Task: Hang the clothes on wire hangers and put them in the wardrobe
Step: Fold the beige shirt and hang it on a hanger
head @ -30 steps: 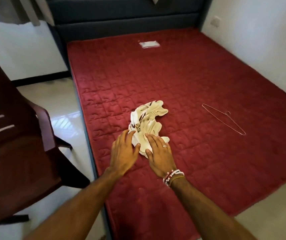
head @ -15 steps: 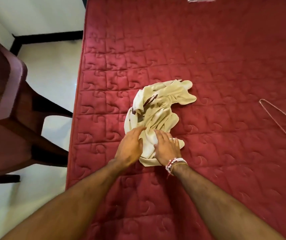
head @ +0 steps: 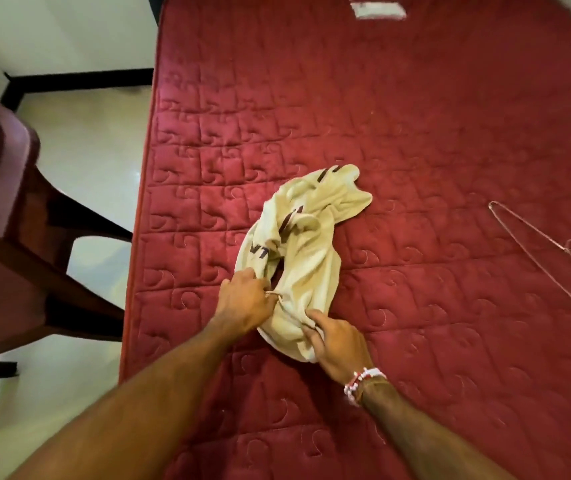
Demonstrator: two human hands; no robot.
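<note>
Pinching grips on both sides: left hand (head: 242,299) bunches a fold at the near edge of the crumpled cream garment with dark lettering (head: 304,244); right hand (head: 337,344) pinches the hem just beside it, probably to open it out. Garment lies on the red quilted mattress (head: 415,133). Thin wire hanger (head: 547,268) sits well apart, right, untouched. Half a second earlier both hands lay flatter on the cloth.

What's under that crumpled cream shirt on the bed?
The shirt lies on the red mattress, which shows all around it. The left hand and right hand pinch its near edge. Whatever lies beneath the bunched cloth is hidden.
</note>
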